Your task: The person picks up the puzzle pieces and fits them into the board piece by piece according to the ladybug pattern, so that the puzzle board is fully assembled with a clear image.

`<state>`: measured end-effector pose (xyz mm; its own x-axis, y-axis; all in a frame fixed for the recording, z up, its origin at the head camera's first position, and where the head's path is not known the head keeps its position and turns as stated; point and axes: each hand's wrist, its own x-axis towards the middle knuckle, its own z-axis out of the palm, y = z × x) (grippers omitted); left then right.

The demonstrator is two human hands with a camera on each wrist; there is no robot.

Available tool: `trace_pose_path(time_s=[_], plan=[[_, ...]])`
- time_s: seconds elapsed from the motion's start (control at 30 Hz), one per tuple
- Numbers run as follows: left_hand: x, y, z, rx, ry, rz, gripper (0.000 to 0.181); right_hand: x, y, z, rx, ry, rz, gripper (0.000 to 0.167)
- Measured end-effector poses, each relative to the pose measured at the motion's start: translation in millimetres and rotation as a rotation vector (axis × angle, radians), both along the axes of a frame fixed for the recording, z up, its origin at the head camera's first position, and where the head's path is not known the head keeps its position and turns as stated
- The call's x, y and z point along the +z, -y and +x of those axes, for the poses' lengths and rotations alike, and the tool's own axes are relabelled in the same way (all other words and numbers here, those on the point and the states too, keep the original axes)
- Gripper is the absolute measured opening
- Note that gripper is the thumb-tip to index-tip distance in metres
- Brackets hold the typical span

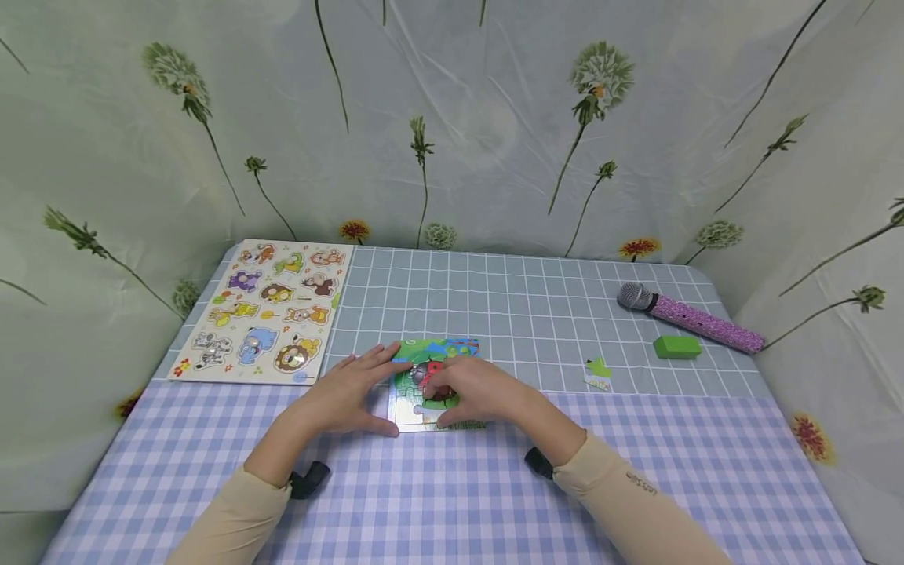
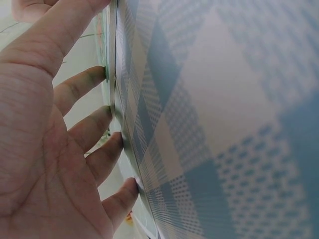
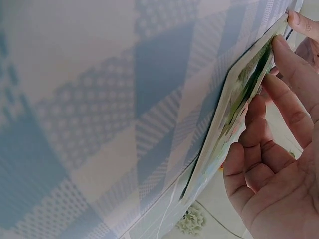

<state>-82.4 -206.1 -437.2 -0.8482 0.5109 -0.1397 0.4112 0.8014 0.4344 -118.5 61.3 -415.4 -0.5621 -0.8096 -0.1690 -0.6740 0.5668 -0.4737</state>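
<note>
A small jigsaw puzzle (image 1: 462, 348) with a ladybug picture lies flat at the middle of the table, its lower-left part showing white base. My left hand (image 1: 353, 392) is spread at its left side, with the thumb near the lower-left corner and fingertips at the left edge. Over the picture, my right hand (image 1: 476, 388) has thumb and index finger close together on a pale-blue puzzle piece (image 1: 426, 411) low in the puzzle. In the right wrist view, the other fingers (image 3: 237, 167) curl above the board. My right hand hides part of the ladybug.
A loose green-and-white puzzle piece (image 1: 598, 374) lies to the right. Farther right are a green block (image 1: 676, 347) and a glittery pink microphone (image 1: 695, 318). An animal peg board (image 1: 264, 314) lies at the left. A floral curtain (image 1: 480, 125) hangs behind the table.
</note>
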Motion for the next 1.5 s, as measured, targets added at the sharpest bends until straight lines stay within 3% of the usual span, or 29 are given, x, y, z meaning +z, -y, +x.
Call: trace_pose_path(time_s=[1.5], plan=[[3.4, -1.7, 0.4, -0.006, -0.001, -0.006, 0.101, -5.9, 0.8, 3.4, -0.007, -0.081, -0.038, 0.029]])
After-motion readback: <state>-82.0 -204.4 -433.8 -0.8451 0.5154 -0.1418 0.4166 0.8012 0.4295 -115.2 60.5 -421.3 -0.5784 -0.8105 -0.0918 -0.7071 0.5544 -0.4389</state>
